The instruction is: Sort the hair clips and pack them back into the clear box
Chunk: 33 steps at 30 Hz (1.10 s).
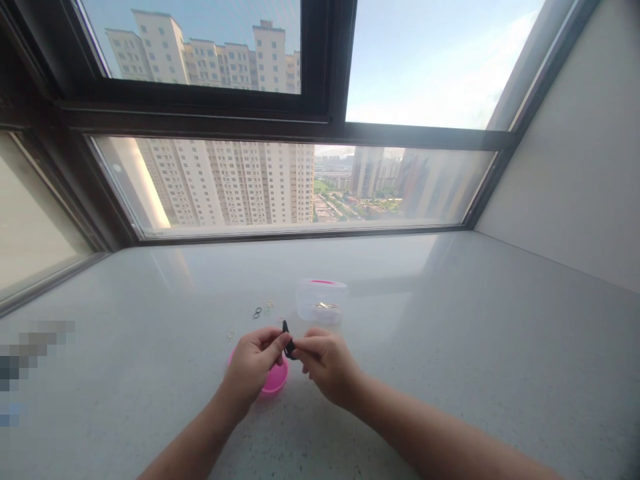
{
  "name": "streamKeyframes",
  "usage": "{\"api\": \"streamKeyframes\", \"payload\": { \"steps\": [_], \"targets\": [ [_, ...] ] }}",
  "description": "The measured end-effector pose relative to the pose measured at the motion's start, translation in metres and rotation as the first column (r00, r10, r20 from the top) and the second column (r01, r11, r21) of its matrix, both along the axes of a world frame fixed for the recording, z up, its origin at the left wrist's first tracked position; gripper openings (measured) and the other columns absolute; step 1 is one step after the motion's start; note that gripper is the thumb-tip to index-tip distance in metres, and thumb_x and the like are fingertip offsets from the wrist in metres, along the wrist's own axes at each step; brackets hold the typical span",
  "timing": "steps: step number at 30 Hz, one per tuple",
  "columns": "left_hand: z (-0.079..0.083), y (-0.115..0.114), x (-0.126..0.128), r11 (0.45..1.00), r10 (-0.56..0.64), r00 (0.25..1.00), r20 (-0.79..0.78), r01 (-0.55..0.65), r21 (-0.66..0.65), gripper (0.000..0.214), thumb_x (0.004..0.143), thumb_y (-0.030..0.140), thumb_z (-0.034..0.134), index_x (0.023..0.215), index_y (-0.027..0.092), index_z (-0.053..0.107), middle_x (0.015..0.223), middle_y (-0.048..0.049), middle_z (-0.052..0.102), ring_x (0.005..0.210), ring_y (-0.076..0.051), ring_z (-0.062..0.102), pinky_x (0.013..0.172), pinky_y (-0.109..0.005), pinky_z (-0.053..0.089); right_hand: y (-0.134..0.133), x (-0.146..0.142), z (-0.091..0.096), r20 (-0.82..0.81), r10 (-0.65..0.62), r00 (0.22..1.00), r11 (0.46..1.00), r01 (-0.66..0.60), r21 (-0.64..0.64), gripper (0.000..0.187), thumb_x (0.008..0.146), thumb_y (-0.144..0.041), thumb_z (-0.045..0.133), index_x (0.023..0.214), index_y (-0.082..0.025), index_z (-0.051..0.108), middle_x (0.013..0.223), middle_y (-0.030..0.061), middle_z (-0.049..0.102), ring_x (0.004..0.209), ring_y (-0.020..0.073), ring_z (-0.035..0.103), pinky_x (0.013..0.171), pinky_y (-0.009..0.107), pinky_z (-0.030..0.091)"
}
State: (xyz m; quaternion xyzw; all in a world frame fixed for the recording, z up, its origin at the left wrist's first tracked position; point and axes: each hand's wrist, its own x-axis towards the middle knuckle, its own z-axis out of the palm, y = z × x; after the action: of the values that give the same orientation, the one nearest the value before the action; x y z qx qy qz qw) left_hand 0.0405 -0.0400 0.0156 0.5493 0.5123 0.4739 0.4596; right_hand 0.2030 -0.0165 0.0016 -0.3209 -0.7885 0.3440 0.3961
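A small black tapered clip (287,331) stands up between my two hands, above the sill. Thumb and fingers of my left hand (255,365) pinch it from the left. From the other side, the closed fingertips of my right hand (327,367) grip its lower end. Under my left hand and partly covered by it is a pink round bowl (275,383); its inside is mostly hidden. Just beyond the hands stands a clear plastic container (306,303) with a pink strip on top and some gold-coloured pieces (326,305) visible in it.
Dark looped bands (257,312) and several pale small rings (231,333) lie left of the container. The pale speckled sill (450,347) runs up to a dark window frame (300,235). A white wall (565,167) bounds it on the right.
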Motion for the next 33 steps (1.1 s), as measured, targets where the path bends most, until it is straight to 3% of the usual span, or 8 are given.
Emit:
{"api": "streamKeyframes", "payload": {
  "steps": [4, 7, 10, 16, 21, 26, 31, 33],
  "targets": [
    [-0.004, -0.001, 0.002, 0.999, 0.037, 0.983, 0.179, -0.031, -0.037, 0.026, 0.074, 0.037, 0.067, 0.078, 0.012, 0.064, 0.061, 0.0008, 0.057, 0.054, -0.008, 0.044, 0.051, -0.018, 0.033, -0.003, -0.006, -0.001, -0.002, -0.033, 0.999, 0.999, 0.032, -0.018, 0.011, 0.076, -0.025, 0.062, 0.078, -0.016, 0.068, 0.07, 0.0025, 0.058, 0.056, 0.0094, 0.052, 0.053, 0.02, 0.041],
    [-0.009, -0.001, 0.007, 0.997, 0.029, 0.945, 0.325, -0.004, -0.078, 0.026, 0.074, 0.037, 0.067, 0.075, 0.011, 0.063, 0.061, 0.0006, 0.054, 0.053, -0.007, 0.043, 0.051, -0.018, 0.032, -0.003, -0.01, -0.004, -0.092, -0.015, 0.996, 0.976, -0.005, -0.219, 0.018, 0.078, -0.028, 0.057, 0.072, -0.013, 0.066, 0.058, 0.0004, 0.054, 0.048, 0.0091, 0.051, 0.046, 0.019, 0.038],
    [-0.01, 0.0, 0.008, 0.995, 0.019, 0.943, 0.332, 0.015, -0.098, 0.028, 0.074, 0.038, 0.067, 0.077, 0.011, 0.063, 0.056, 0.0021, 0.05, 0.051, -0.007, 0.041, 0.05, -0.018, 0.031, 0.001, -0.01, -0.003, -0.211, -0.031, 0.977, 0.897, -0.065, -0.437, 0.023, 0.076, -0.029, 0.057, 0.062, -0.012, 0.061, 0.047, -0.0021, 0.048, 0.038, 0.0073, 0.044, 0.037, 0.019, 0.031],
    [0.01, 0.006, -0.019, 0.986, 0.163, 0.977, -0.135, -0.159, 0.041, 0.045, 0.074, 0.047, 0.06, 0.103, 0.012, 0.06, 0.069, -0.0008, 0.056, 0.058, -0.011, 0.046, 0.054, -0.023, 0.037, 0.022, 0.007, 0.007, -0.429, -0.309, 0.849, 0.695, -0.107, -0.711, 0.018, 0.069, -0.027, 0.062, 0.064, -0.011, 0.058, 0.045, -0.0044, 0.044, 0.034, 0.0027, 0.032, 0.033, 0.016, 0.018],
    [0.024, 0.013, -0.053, 0.954, 0.292, 0.725, -0.624, -0.27, 0.133, 0.032, 0.075, 0.038, 0.054, 0.095, 0.016, 0.065, 0.072, -0.0025, 0.061, 0.062, -0.017, 0.054, 0.06, -0.027, 0.04, 0.039, 0.021, 0.011, -0.478, -0.512, 0.714, 0.52, -0.186, -0.834, 0.016, 0.069, -0.024, 0.065, 0.071, -0.009, 0.059, 0.054, -0.0045, 0.044, 0.037, 0.0, 0.033, 0.033, 0.011, 0.019],
    [0.02, 0.016, -0.068, 0.96, 0.247, 0.534, -0.808, -0.25, 0.129, 0.028, 0.074, 0.03, 0.049, 0.093, 0.017, 0.066, 0.089, -0.0062, 0.066, 0.074, -0.019, 0.059, 0.07, -0.028, 0.041, 0.041, 0.025, 0.013, -0.468, -0.576, 0.67, 0.4, -0.268, -0.877, 0.017, 0.075, -0.026, 0.062, 0.076, -0.009, 0.061, 0.055, -0.0042, 0.044, 0.036, -0.0005, 0.031, 0.031, 0.01, 0.02],
    [0.018, 0.015, -0.071, 0.962, 0.172, 0.492, -0.853, -0.271, 0.038, 0.025, 0.072, 0.032, 0.051, 0.085, 0.018, 0.067, 0.087, -0.0074, 0.068, 0.081, -0.022, 0.061, 0.071, -0.028, 0.041, 0.037, 0.023, 0.015, -0.458, -0.562, 0.688, 0.393, -0.265, -0.881, 0.024, 0.075, -0.032, 0.063, 0.08, -0.009, 0.062, 0.057, -0.0036, 0.045, 0.037, -0.0002, 0.03, 0.032, 0.011, 0.02],
    [0.017, 0.015, -0.071, 0.965, 0.12, 0.484, -0.867, -0.261, -0.012, 0.022, 0.071, 0.035, 0.054, 0.078, 0.019, 0.066, 0.082, -0.0068, 0.068, 0.078, -0.022, 0.061, 0.066, -0.027, 0.04, 0.036, 0.025, 0.017, -0.448, -0.501, 0.741, 0.511, -0.164, -0.844, 0.025, 0.075, -0.034, 0.062, 0.079, -0.01, 0.062, 0.055, -0.0036, 0.045, 0.037, 0.0012, 0.028, 0.033, 0.015, 0.019]
  ]
}}
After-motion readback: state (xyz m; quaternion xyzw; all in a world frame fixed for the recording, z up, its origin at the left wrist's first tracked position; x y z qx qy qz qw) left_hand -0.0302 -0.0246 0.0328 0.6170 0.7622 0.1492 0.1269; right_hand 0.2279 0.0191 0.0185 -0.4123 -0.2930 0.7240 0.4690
